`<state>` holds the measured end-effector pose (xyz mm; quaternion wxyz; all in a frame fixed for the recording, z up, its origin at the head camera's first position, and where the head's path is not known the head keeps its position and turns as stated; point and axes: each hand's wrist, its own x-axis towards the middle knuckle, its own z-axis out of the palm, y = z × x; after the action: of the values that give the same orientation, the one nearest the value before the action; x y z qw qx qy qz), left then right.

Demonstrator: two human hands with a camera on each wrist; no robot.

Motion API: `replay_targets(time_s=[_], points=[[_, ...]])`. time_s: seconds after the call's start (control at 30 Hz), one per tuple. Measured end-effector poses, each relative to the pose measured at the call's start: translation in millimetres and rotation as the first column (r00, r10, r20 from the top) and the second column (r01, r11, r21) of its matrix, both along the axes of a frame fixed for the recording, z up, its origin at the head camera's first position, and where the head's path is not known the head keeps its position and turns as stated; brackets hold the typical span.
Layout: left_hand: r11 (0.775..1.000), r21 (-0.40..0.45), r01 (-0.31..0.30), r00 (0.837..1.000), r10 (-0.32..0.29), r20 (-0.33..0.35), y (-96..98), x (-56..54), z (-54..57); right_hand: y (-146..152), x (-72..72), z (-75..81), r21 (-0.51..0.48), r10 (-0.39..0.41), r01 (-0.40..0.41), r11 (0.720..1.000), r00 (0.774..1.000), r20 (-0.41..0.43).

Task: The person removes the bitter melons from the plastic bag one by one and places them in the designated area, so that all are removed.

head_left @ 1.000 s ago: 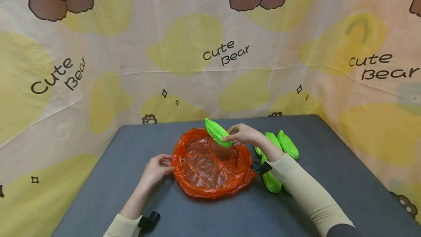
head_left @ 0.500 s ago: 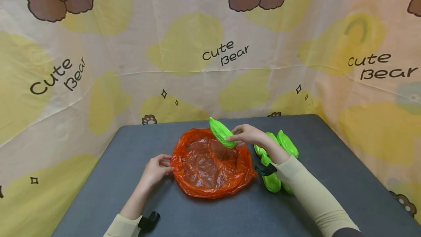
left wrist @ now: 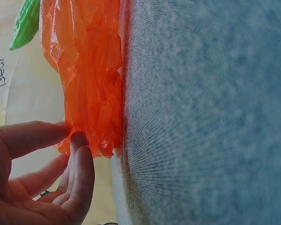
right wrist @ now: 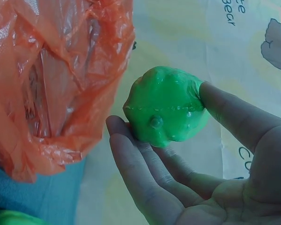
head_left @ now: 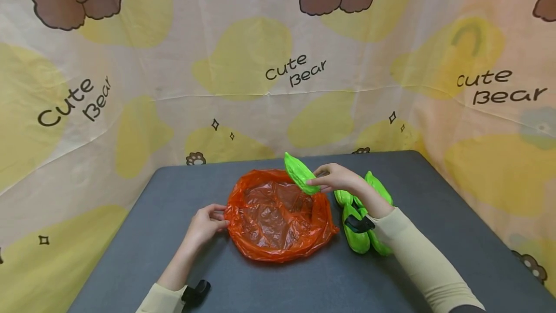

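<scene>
A green bitter melon (head_left: pixel 299 174), likely a toy, is held in my right hand (head_left: pixel 336 177) above the far right rim of an orange plastic bag (head_left: pixel 247 250). From the right wrist view, thumb and fingers pinch the melon (right wrist: pixel 164 108) around its end, with the bag at the left. The bag stands on the table with its mouth spread wide. My left hand (head_left: pixel 206 226) pinches the bag's left side; the left wrist view shows thumb and fingers on the orange film (left wrist: pixel 89 93).
Several more green bitter melons (head_left: pixel 356 235) lie on the grey table (head_left: pixel 278 289) right of the bag, partly hidden under my right forearm. A patterned cloth (head_left: pixel 243 57) hangs behind the table and along its sides.
My right hand has drifted slightly to the right with the bitter melon, which stays near the bag's far rim. The left hand and bag look nearly still.
</scene>
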<state>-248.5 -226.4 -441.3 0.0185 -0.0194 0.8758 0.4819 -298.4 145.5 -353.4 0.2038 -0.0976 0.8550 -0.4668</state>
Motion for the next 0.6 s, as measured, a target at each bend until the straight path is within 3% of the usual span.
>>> replay_targets(time_s=[0.6], points=[[1.0,-0.031,-0.002,1.0,0.002,0.004,2.8,2.6,3.7,24.4,5.3,-3.3,-0.007,-0.026,0.026,1.0,1.0,-0.012]])
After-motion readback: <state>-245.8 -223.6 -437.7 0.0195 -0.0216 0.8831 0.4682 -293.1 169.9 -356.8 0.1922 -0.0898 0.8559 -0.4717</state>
